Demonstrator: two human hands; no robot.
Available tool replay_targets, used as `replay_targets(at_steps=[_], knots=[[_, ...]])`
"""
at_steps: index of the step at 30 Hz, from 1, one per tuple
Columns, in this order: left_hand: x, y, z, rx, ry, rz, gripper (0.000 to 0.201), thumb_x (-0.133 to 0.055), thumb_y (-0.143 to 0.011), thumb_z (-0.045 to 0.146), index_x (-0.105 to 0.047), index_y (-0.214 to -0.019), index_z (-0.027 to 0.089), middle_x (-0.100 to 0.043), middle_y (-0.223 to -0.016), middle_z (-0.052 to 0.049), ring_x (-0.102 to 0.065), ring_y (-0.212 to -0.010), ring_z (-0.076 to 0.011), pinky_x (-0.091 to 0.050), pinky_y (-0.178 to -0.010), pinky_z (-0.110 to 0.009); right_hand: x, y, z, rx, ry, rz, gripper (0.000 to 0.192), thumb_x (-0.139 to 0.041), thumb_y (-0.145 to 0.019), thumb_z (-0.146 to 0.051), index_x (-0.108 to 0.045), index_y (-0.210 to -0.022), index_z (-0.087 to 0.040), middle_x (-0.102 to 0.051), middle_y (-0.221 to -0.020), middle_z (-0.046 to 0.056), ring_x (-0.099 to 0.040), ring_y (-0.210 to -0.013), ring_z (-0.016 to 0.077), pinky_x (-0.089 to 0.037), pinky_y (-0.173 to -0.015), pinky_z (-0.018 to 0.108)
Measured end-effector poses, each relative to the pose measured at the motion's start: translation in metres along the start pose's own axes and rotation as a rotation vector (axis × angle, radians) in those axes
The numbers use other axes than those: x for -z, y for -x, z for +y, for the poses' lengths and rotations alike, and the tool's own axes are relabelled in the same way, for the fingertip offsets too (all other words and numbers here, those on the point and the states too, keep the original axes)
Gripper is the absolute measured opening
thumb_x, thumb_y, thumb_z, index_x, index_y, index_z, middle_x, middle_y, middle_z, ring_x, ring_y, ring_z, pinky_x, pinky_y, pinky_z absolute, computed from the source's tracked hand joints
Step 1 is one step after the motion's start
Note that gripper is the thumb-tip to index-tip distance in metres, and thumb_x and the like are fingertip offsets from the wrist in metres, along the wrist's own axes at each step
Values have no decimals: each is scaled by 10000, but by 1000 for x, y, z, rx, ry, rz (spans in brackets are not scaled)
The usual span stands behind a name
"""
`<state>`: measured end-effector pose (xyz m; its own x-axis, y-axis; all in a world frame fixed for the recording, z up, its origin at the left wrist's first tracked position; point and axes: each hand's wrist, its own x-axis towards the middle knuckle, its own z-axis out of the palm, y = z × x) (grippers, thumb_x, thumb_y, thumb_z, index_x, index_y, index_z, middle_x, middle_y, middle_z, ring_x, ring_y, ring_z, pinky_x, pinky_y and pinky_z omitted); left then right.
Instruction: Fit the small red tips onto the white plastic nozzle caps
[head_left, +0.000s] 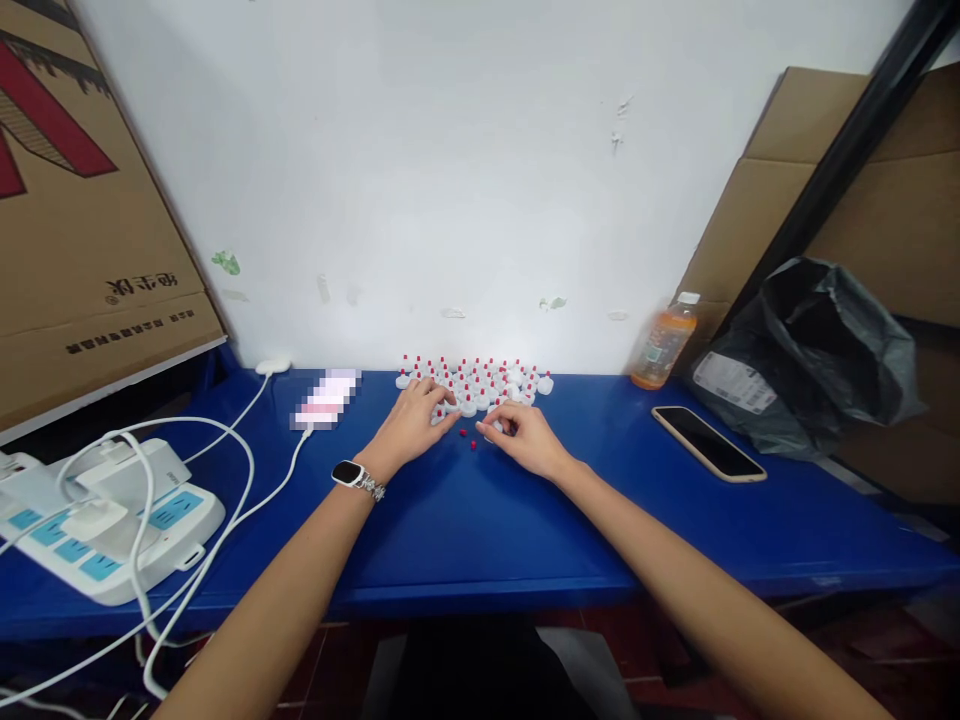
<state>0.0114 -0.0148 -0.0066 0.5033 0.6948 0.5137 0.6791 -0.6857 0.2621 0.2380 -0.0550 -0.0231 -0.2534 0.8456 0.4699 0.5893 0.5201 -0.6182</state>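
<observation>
White wall [480, 180] at twelve o'clock, blue table [480, 535] below; left hand [414, 418] half-open (hold unclear), right hand [531, 436] curled round a white cap [494, 430].

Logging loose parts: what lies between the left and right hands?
In the head view, small red pieces lie on the blue table between the left hand and right hand, with red-tipped white pieces just beyond.

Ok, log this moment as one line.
left hand: at red-tipped white caps; right hand: holding white cap; loose red pieces: on blue table
</observation>
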Motion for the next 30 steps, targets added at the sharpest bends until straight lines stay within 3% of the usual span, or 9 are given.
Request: replay_targets(at_steps=[4,8,14,18,22,25,28,30], knots=[[6,2,-10,105,-18,-35,270,-557,-916,449,-632,-953,193,-607,-934,-71,-577,-869,-237,-449,-803,-376,-2,1,-4,-14,80,-83,245,-561,-927,-384,-674,-806,-204,-601,-641,-16,-508,-557,120,-335,-568,248],[4,2,-16,139,91,-116,259,-546,-909,431,-640,-882,191,-635,-819,-54,-583,-724,-196,-418,-657,-311,-2,1,-6,-42,179,-79,155,-559,-908,-317,-650,-839,-212,-680,-699,-7,-568,-572,127,-350,-579,246],[-3,2,-19,138,191,-139,202,-556,-882,370,-648,-876,189,-664,-803,-52,-593,-694,-183,-416,-628,-294,-4,0,-1,-92,250,-44,86,-598,-868,-295,-648,-874,-225,-692,-711,-6,-594,-598,141,-356,-588,258],[1,1,-11,115,251,-100,193,-507,-923,361,-579,-858,194,-629,-766,-38,-564,-670,-177,-405,-630,-303,-3,1,-2,-102,256,35,196,-623,-862,-354,-629,-1014,-231,-612,-649,-29,-550,-582,145,-356,-590,264],[7,-1,7,127,339,6,258,-387,-997,422,-442,-850,217,-542,-734,16,-509,-651,-151,-375,-635,-288,-3,0,-17,-27,126,156,279,-534,-932,-446,-602,-1093,-227,-607,-754,0,-552,-658,154,-410,-657,279],[8,-2,20,140,416,20,308,-309,-1026,453,-385,-834,224,-487,-714,37,-470,-643,-137,-354,-632,-277,-7,-6,-33,12,-32,56,336,-485,-959,-482,-566,-1176,-238,-647,-882,19,-553,-670,143,-422,-657,279],[7,-2,26,110,468,32,337,-297,-1031,448,-389,-806,215,-476,-720,32,-452,-658,-132,-347,-641,-274,-13,-11,-42,33,-234,-60,303,-455,-975,-472,-548,-1140,-236,-634,-804,-7,-543,-641,132,-411,-617,261],[6,-2,28,95,511,18,365,-300,-1028,452,-413,-785,205,-470,-715,26,-443,-668,-133,-344,-642,-272,-14,-13,-42,34,-323,-58,276,-481,-963,-469,-554,-1075,-228,-614,-764,-13,-533,-632,128,-401,-591,252]])
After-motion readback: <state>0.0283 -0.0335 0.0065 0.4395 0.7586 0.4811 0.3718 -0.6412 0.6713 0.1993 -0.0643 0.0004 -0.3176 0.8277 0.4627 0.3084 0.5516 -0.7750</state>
